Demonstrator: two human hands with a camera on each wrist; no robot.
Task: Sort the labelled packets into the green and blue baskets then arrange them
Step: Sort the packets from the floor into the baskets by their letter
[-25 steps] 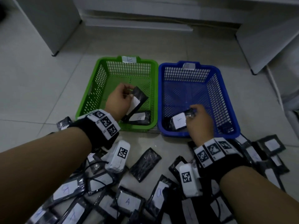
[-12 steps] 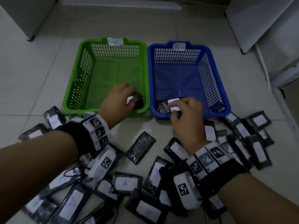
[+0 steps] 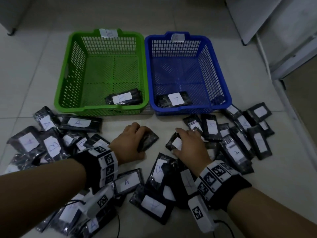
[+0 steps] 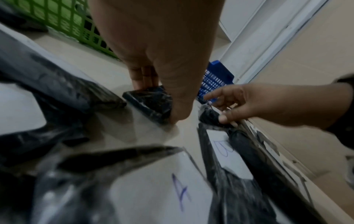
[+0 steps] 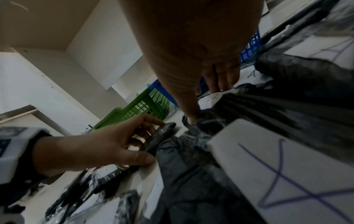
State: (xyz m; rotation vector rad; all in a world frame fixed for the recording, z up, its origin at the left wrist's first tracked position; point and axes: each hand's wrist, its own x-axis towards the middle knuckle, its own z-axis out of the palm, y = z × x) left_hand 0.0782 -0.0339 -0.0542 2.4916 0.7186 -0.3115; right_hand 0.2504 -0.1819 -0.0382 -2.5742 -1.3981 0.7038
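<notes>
Tiled floor (image 3: 120,131) – left hand (image 3: 127,145) grips unlabelled packet (image 3: 148,140).

Two baskets stand side by side at twelve o'clock: one green basket (image 3: 101,73) holding one visible labelled packet (image 3: 123,98), one blue basket (image 3: 187,73) holding another (image 3: 175,99). Dozens more black packets (image 3: 154,205), too overlapped to count, litter the floor from three to nine o'clock.

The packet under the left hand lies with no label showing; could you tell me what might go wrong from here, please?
Its label is hidden, so the face-down packet gripped by the left hand could be put in the wrong basket unless it is turned over first. The right hand pinches a packet in an overlapping pile, so neighbours may drag along.
</notes>
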